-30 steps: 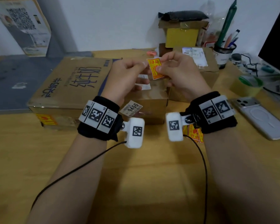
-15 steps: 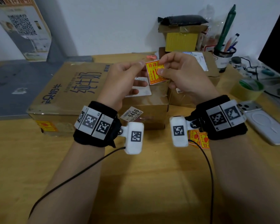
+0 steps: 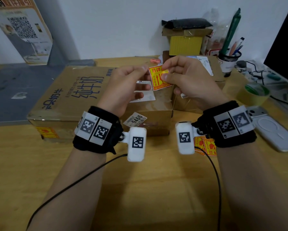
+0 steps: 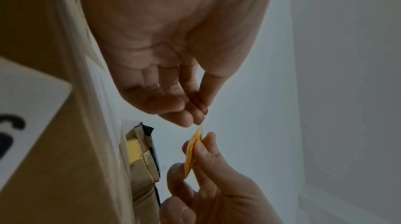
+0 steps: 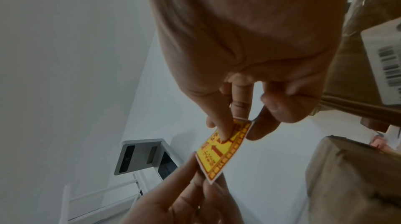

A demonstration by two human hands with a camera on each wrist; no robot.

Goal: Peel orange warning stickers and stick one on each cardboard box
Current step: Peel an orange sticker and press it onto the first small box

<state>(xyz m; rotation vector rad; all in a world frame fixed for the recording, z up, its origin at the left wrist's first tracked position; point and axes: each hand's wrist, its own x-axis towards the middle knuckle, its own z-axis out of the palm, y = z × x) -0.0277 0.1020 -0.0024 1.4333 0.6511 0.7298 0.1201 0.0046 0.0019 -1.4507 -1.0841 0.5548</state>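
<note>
An orange and yellow warning sticker (image 3: 158, 78) is held in the air above the small middle cardboard box (image 3: 150, 112). My left hand (image 3: 145, 70) pinches its upper left corner. My right hand (image 3: 165, 75) pinches its right side between thumb and forefinger. The right wrist view shows the sticker's printed face (image 5: 221, 150); the left wrist view shows the sticker (image 4: 194, 145) edge-on. A large printed box (image 3: 70, 90) lies at the left with an orange sticker (image 3: 46, 132) on its front face. A third box (image 3: 213, 75) stands behind my right hand.
Spare orange stickers (image 3: 204, 145) lie on the wooden table under my right wrist. A phone (image 3: 273, 129) lies at the right, with a tape roll (image 3: 254, 94), a pen holder (image 3: 229, 62) and a dark monitor (image 3: 286, 47) beyond. A yellow box stack (image 3: 185, 42) stands against the wall.
The sticker has turned to show more of its printed face. Both hands keep their pinch on it and stay above the middle box.
</note>
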